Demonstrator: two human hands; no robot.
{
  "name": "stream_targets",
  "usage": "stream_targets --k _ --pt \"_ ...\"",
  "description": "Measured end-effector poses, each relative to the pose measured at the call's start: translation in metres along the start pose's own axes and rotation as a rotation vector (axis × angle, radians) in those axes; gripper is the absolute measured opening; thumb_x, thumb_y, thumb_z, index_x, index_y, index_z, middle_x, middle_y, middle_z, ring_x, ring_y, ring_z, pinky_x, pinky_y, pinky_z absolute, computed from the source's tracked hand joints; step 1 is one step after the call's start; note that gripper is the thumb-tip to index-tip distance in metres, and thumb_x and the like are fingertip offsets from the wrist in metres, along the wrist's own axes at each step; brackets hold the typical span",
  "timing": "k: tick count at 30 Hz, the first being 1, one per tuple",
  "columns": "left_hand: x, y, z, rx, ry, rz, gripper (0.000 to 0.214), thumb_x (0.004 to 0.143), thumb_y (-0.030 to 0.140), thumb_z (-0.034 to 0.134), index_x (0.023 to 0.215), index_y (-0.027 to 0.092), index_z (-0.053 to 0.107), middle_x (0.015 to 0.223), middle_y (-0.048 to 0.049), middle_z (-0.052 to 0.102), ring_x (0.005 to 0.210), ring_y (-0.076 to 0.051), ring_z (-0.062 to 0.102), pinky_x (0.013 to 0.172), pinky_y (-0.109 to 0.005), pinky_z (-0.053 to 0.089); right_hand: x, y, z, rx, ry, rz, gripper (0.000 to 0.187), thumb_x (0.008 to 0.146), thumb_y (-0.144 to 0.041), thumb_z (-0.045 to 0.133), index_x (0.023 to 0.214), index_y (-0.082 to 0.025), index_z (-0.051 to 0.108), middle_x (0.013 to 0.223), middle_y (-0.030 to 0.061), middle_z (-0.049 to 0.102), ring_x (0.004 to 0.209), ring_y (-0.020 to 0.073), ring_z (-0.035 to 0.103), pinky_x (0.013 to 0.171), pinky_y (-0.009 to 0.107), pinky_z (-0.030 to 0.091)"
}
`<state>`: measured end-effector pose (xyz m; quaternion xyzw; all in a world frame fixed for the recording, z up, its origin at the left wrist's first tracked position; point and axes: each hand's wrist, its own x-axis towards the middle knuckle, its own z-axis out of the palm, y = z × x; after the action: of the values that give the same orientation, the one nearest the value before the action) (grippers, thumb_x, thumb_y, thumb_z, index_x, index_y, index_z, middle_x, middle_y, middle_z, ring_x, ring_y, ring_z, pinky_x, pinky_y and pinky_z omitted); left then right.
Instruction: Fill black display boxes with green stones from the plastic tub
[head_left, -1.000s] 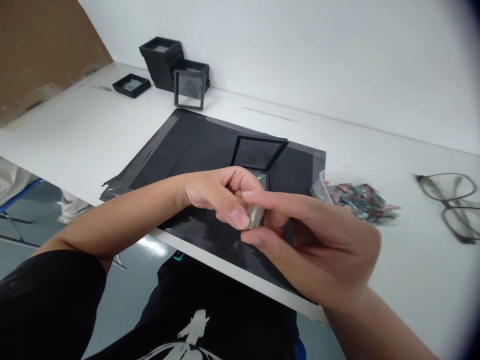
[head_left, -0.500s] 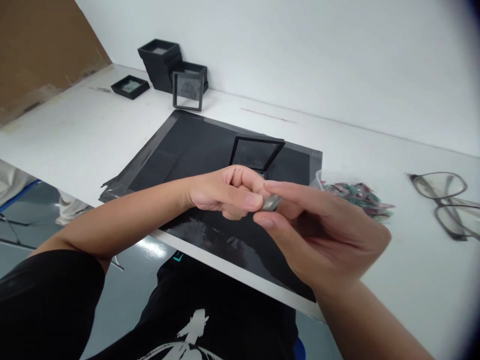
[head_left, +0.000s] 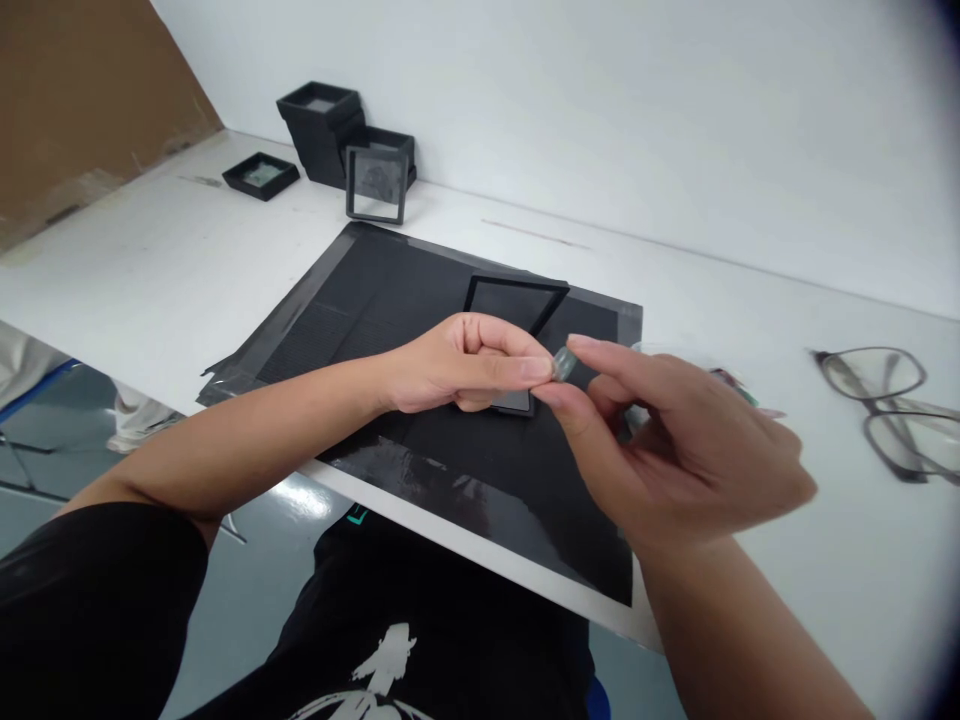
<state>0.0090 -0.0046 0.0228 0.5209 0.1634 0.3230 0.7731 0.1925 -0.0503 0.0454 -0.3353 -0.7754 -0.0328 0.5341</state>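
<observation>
Between my two hands is a small shiny grey-green piece (head_left: 564, 365), too small to tell its kind. My left hand (head_left: 472, 365) is closed, pinching its left side between thumb and forefinger. From the right, my right hand (head_left: 667, 440) grips the same piece between thumb and fingertip. Below and behind them an opened black display frame (head_left: 517, 282) with a clear pane lies on the black mat (head_left: 397, 285), partly hidden by my left hand. A heap of small colourful pieces (head_left: 735, 385) in clear plastic shows partly behind my right hand.
Several black frames (head_left: 322, 135) are stacked by the wall, with one upright frame (head_left: 375, 185) leaning in front. Left of the stack lies a single frame (head_left: 261, 175). Eyeglasses (head_left: 881, 375) rest on the white table (head_left: 772, 310) at right.
Both hands have shifted slightly right and up with the small piece, now more tilted. My right hand covers more of the colourful heap, and more of the opened frame's lower part shows.
</observation>
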Motion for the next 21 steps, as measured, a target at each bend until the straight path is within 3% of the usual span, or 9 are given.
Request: stream_targets --k 4,9,13,16,21 --pt "0.002 -0.003 0.001 0.091 0.108 0.125 0.028 0.087 0.046 0.071 0.09 0.019 0.073 0.048 0.0082 0.036 0.04 -0.003 0.026 0.039 -0.017 0.022 -0.002 0.003 0.002 0.1 0.0 0.166 0.026 0.084 -0.02 0.074 0.106 -0.033 0.073 0.058 -0.0058 0.053 0.049 0.012 0.047 0.05 0.03 0.044" --pt "0.005 0.012 -0.001 0.035 0.268 0.287 0.035 0.093 0.047 0.057 0.087 0.015 0.071 0.049 0.0101 0.015 0.038 -0.004 0.012 0.036 -0.018 0.015 -0.003 0.012 0.009 0.173 0.017 0.389 0.014 0.087 -0.027 0.072 0.1 -0.026 0.075 0.057 -0.006 0.049 0.05 0.0104 0.044 0.051 0.028 0.042" --pt "0.003 0.024 -0.004 -0.061 0.305 0.391 0.033 0.096 0.033 0.038 0.083 0.016 0.063 0.052 0.008 0.016 0.038 -0.006 0.015 0.037 -0.016 0.021 -0.009 0.031 0.016 0.103 -0.241 0.386 0.017 0.087 -0.03 0.071 0.102 -0.021 0.075 0.06 -0.0054 0.053 0.05 0.009 0.044 0.052 0.026 0.04" --pt "0.0 0.025 -0.002 -0.097 0.352 0.358 0.038 0.099 0.029 0.026 0.083 0.016 0.059 0.052 0.0069 0.02 0.036 -0.005 0.023 0.039 -0.015 0.028 -0.015 0.044 0.021 0.003 -0.477 0.369 0.022 0.089 -0.032 0.067 0.106 -0.02 0.076 0.062 -0.0032 0.057 0.054 0.0112 0.05 0.057 0.027 0.041" --pt "0.0 0.023 0.001 -0.113 0.345 0.307 0.029 0.096 0.022 0.029 0.082 0.017 0.053 0.051 0.0071 0.023 0.036 -0.005 0.025 0.04 -0.013 0.03 -0.021 0.055 0.03 -0.159 -0.603 0.419 0.026 0.089 -0.036 0.066 0.107 -0.021 0.078 0.064 -0.0006 0.062 0.063 0.0162 0.056 0.062 0.03 0.039"
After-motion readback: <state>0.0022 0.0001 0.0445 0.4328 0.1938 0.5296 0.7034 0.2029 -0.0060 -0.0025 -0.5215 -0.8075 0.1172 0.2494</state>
